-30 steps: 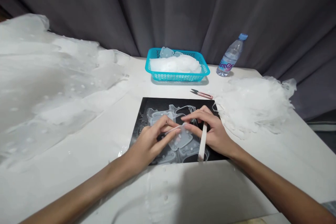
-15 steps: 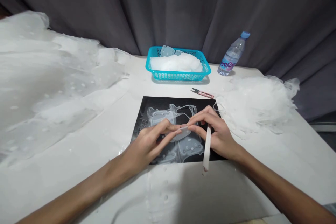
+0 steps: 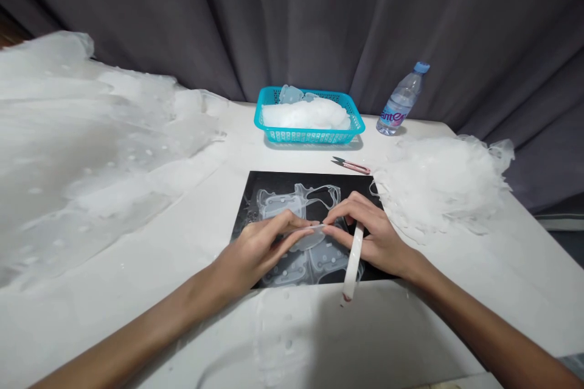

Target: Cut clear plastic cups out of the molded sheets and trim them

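My left hand (image 3: 269, 243) pinches one edge of a small translucent moulded piece (image 3: 306, 242) that looks like soft silicone. On the other edge, my right hand (image 3: 371, 228) closes thumb and forefinger. A white stick-like tool (image 3: 353, 264) with a reddish-brown end is tucked in the right hand and points down toward me; its upper part is hidden by the fingers. Below both hands a translucent moulded sheet (image 3: 285, 203) with a cut-out opening lies on a black board (image 3: 269, 180). Fingers cover part of the sheet.
Behind the board stands a blue basket (image 3: 314, 137) with translucent pieces in it. Pink-handled thread snips (image 3: 354, 166) lie before it. A water bottle (image 3: 400, 103) stands to the right. A large pile of translucent sheets (image 3: 100, 152) is left, a heap of scraps (image 3: 447, 182) right.
The white tool's lower end has swung left. The held piece has tilted so its upper edge looks thinner, and the fingertips have shifted slightly along it. The whole view has shifted a little.
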`<state>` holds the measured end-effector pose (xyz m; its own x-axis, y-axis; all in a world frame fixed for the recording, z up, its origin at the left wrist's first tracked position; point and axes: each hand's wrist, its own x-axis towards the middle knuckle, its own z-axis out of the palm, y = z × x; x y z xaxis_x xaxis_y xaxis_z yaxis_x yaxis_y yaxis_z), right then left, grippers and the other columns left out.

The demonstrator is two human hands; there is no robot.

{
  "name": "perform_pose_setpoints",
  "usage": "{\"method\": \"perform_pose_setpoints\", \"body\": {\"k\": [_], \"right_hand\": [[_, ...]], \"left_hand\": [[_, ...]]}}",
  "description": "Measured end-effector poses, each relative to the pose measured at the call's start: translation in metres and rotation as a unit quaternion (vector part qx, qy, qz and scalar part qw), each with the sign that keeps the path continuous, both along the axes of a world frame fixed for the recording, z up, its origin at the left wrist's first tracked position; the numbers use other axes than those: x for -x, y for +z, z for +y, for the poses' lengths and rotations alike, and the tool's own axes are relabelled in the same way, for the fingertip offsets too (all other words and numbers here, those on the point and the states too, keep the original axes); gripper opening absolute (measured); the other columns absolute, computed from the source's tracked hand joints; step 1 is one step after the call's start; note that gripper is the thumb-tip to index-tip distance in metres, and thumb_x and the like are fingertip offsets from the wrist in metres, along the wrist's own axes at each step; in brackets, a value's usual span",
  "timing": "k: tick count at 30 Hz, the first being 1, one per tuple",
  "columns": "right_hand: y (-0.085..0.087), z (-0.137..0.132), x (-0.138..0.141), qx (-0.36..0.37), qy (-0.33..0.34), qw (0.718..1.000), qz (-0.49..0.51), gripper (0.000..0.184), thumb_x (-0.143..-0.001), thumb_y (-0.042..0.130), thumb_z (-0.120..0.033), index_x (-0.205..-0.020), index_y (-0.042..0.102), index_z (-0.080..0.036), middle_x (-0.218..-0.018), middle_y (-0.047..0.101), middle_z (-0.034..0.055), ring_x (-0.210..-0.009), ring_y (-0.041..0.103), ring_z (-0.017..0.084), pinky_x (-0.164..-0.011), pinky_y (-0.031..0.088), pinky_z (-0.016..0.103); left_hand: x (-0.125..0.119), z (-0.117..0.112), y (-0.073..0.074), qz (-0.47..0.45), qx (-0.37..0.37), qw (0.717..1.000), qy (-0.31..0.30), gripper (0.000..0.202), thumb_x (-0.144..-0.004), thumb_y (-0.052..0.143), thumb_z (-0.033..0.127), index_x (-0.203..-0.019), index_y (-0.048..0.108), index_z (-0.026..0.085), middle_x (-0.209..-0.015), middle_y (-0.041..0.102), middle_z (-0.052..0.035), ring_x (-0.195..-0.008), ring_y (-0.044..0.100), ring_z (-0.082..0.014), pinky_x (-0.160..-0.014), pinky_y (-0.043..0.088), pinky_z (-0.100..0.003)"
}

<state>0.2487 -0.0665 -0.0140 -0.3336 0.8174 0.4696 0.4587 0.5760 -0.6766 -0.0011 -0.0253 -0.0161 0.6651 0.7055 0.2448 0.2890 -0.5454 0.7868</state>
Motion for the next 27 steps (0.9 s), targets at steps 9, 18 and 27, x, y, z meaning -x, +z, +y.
{"method": "perform_pose_setpoints", "body": {"k": [9, 18, 27], "right_hand": [[-0.0009, -0.0001, -0.001, -0.001, 0.005, 1.0, -0.009, 0.01, -0.099, 0.069, -0.023, -0.109, 0.067, -0.024, -0.098, 0.074, 0.0039, -0.09, 0.059, 0.02, -0.079, 0.05, 0.036], [-0.0083, -0.0009, -0.0021, 0.021, 0.025, 0.998, -0.049, 0.01, -0.103, 0.063, -0.023, -0.112, 0.066, -0.024, -0.101, 0.073, 0.005, -0.094, 0.058, 0.021, -0.083, 0.049, 0.037], [-0.0067, -0.0024, -0.0017, 0.037, 0.022, 0.999, -0.03, 0.014, -0.1, 0.068, -0.027, -0.114, 0.066, -0.023, -0.098, 0.07, 0.0056, -0.092, 0.058, 0.021, -0.08, 0.05, 0.035]], "left_hand": [[0.0022, 0.0, -0.0035, 0.009, -0.052, 0.999, -0.005, 0.014, -0.105, 0.059, 0.029, -0.116, 0.067, 0.026, -0.111, 0.08, -0.0023, -0.095, 0.078, -0.0172, -0.085, 0.062, -0.029], [0.0021, 0.0014, -0.0056, 0.009, -0.104, 0.994, -0.024, 0.017, -0.106, 0.059, 0.026, -0.122, 0.062, 0.024, -0.114, 0.079, -0.0033, -0.1, 0.077, -0.0179, -0.087, 0.061, -0.029], [0.0057, 0.0007, 0.0003, -0.008, -0.001, 1.0, 0.011, 0.019, -0.107, 0.056, 0.029, -0.123, 0.066, 0.027, -0.111, 0.075, -0.0015, -0.098, 0.075, -0.0153, -0.084, 0.061, -0.025]]}}
